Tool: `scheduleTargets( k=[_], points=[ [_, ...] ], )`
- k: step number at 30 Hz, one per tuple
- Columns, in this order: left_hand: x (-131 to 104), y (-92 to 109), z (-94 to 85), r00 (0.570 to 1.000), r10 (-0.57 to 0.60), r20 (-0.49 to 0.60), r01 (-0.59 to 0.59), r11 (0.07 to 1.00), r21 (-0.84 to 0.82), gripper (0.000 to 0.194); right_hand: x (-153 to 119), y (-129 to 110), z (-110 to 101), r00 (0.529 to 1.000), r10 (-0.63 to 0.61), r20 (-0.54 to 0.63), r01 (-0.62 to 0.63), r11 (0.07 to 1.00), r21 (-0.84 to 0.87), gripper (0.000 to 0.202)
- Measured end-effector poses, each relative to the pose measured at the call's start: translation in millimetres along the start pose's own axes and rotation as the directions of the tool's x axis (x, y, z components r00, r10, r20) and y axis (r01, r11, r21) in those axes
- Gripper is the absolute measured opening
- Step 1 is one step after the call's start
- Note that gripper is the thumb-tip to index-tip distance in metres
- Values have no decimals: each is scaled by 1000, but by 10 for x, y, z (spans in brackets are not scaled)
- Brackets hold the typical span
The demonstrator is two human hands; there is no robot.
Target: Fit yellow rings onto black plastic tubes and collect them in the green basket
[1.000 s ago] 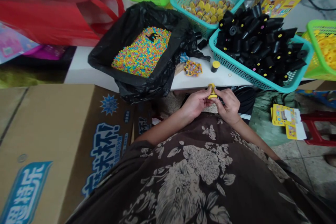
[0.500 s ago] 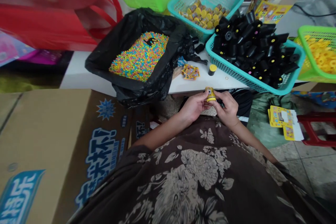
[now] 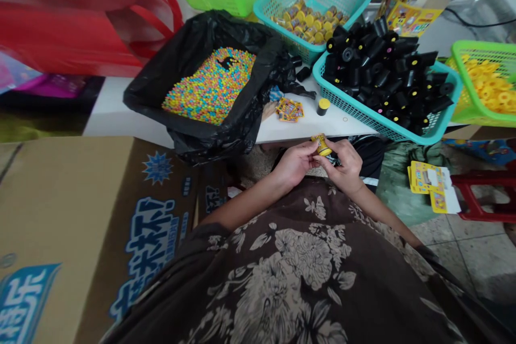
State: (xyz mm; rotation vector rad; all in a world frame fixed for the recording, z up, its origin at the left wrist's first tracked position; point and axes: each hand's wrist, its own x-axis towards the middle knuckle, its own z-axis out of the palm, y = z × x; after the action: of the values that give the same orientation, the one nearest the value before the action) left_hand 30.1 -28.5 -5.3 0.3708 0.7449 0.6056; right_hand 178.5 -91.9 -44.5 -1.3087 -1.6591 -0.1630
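A small yellow container (image 3: 322, 145) is held between my two hands, just off the front edge of the white table (image 3: 278, 131). My left hand (image 3: 296, 165) grips it from the left with thumb and fingers. From the right, the thumb and fingers of my right hand (image 3: 345, 164) close on it too. Behind, on the table, stands a black container with a yellow lid (image 3: 323, 106), beside a small pile of orange-yellow stickers or packets (image 3: 290, 110).
A black bag of colourful beads (image 3: 213, 86) lies left. Turquoise baskets hold yellow-lidded containers (image 3: 310, 24) and black pieces (image 3: 387, 70). A green basket of yellow parts (image 3: 459, 80) is right. Cardboard boxes (image 3: 72, 172) stand at left, a red stool (image 3: 470, 193) at right.
The yellow container has tilted between my fingers, its lower end turning to the right. Both hands still hold it, and the whole view has shifted slightly.
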Motion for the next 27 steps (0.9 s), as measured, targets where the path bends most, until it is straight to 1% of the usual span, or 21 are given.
scheduleTargets(
  k=[2,5,8,11,15,17,19,21,24,25,27],
  points=[
    [6,-5,8,1000,-1,5,1,1000,-13,9,-11,4,5,1000,-14,19,15,999,-39,31],
    [17,-17,8,1000,29,6,-29,1000,1,13,-29,8,0,997,-50,62,54,996,-69,30],
    [28,-19,1,999,39,0,-39,999,20,19,-35,5,-5,998,-56,24,57,996,-70,33],
    [36,1,-16,999,46,-22,-45,998,53,24,-17,-2,-15,1000,-3,-20,2,1000,-21,30],
    [30,52,-59,998,60,-13,-57,984,169,23,24,-13,-49,994,102,41,-107,986,132,24],
    [23,66,-78,1000,30,9,-31,977,211,23,35,-19,-68,983,178,45,-184,962,201,25],
    [18,62,-88,999,-24,31,17,977,212,23,36,-25,-80,973,230,35,-232,949,211,25],
    [15,41,-88,998,-52,42,44,984,170,22,28,-27,-82,978,204,38,-207,964,167,27],
    [6,-3,-77,998,1,64,-7,995,98,17,11,-17,-66,992,107,66,-112,991,75,38],
    [2,-16,-75,996,24,81,-31,996,88,20,4,-12,-58,994,89,69,-92,995,49,42],
    [-6,-39,-75,990,64,122,-75,994,83,32,-11,-2,-42,995,62,76,-61,998,-8,45]
  ],
)
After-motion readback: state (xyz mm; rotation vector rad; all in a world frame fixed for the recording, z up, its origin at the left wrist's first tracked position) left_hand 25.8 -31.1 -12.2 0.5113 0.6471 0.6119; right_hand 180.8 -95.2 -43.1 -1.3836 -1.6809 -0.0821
